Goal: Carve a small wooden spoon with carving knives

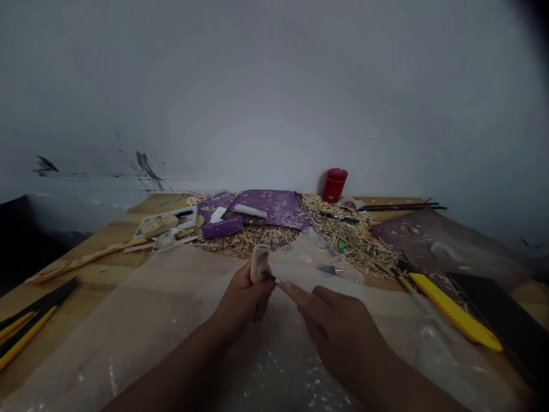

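My left hand (244,294) is closed around a small pale wooden block (259,262), held upright above the table's middle, with its upper part showing above my fingers. In my right hand (332,320) is a slim carving knife (273,278) with a dark tip, my forefinger stretched along it. The tip meets the lower right side of the block, close to my left thumb. Most of the knife's handle is hidden inside my right hand. A translucent plastic sheet (150,326) lies beneath both hands.
Wood shavings (244,240) heap behind my hands, around purple sheets (274,206). A red canister (335,185) stands by the wall. At right lie a yellow-handled saw or cutter (454,312) and a black slab (501,315); at left, a white tray (195,217), a stick (92,254) and black-yellow tools (38,320).
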{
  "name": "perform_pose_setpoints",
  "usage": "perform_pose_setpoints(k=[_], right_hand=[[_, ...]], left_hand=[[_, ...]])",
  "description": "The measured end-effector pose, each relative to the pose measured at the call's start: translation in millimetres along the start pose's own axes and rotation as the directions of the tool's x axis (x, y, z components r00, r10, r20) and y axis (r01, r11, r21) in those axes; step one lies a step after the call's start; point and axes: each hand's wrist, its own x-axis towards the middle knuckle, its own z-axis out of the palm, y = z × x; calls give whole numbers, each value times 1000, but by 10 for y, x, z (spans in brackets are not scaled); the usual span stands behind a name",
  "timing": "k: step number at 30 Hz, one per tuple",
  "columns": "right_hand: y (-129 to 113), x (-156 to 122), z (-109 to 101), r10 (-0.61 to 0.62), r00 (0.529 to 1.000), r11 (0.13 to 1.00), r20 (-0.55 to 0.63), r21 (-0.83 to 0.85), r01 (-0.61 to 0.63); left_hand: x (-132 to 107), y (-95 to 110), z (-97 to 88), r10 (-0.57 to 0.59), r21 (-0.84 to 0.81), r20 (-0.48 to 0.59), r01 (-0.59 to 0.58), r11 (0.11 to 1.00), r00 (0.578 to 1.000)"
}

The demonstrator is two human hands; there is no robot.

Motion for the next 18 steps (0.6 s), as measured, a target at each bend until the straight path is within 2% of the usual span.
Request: perform_pose_setpoints(k=[2, 5, 11, 14, 18], right_hand=[[-35, -8, 0, 2, 1000, 998, 0, -64, -2], [-66, -24, -4, 5, 1000, 998, -14, -58, -5], [-113, -28, 3, -59, 994, 993, -89, -103, 50], [-159, -20, 13, -103, 988, 977, -118, -198, 78], [-203, -33, 72, -135, 980, 952, -143, -294, 88]], left_hand=[[-8, 9, -8, 24, 40, -10, -24, 999, 1000], [-19, 20, -35, 58, 86, 3, -58, 995, 998], [-67, -10, -49, 108, -12, 75, -108, 994, 991], [-91, -27, 3, 114, 10, 13, -114, 993, 993], [-117, -32, 100, 59, 48, -112, -54, 997, 992]])
